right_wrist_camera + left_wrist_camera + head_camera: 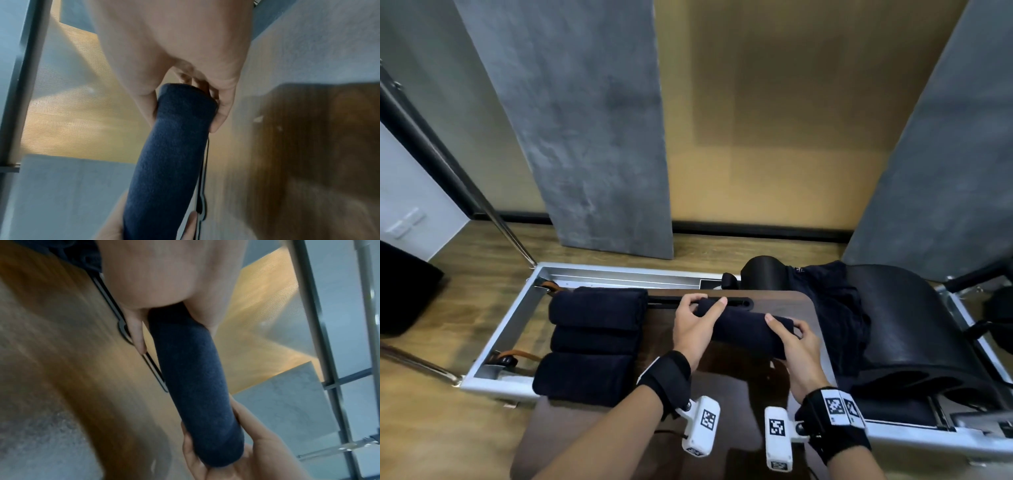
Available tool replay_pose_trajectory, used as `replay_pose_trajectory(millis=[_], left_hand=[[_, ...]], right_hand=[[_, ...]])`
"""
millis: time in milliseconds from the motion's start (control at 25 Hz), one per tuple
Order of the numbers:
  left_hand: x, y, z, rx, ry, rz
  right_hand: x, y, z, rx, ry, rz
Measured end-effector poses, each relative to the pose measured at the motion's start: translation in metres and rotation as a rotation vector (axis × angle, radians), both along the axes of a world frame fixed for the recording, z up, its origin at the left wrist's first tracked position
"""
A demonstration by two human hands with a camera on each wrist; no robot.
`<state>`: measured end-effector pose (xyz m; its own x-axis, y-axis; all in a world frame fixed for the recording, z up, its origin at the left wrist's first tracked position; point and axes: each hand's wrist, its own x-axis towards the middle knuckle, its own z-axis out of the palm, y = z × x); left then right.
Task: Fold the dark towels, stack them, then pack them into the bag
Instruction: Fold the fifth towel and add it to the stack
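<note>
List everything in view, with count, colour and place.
Rolled dark navy towel: one, held at both ends above the board.
Folded dark navy towels: three, side by side at the board's left end.
Loose dark cloth pile: one, black, draped on the barrel.
Dark brown wooden board: one, across the frame.
Silver metal frame: one, on the floor.
Black padded barrel: one, right.
Left hand: grips the roll's left end.
Right hand: grips its right end.
</note>
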<state>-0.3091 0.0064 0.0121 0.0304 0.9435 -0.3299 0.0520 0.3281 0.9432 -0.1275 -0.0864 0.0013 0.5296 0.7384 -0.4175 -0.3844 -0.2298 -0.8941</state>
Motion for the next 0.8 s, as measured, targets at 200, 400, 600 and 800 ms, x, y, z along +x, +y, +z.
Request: replay_pose_trajectory(millis=[200,400,600,800], left_hand=[[-0.066,-0.011,0.033,0.184,0.123,0.041],[-0.169,-0.018,0.057,0.299,0.304,0.247],[-0.265,-0.006,0.051,0.216,0.202,0.338],[-0.294,0.011,0.029,0.158,0.225,0.325]], right_hand=[[-0.066,-0.001,0.033,0.104,0.008,0.044],[-0.159,0.009,0.059,0.140,0.050,0.170],[-0.250,0.015,0.062,0.117,0.164,0.240],[-0.295,0.024,0.048,0.024,-0.172,0.139]])
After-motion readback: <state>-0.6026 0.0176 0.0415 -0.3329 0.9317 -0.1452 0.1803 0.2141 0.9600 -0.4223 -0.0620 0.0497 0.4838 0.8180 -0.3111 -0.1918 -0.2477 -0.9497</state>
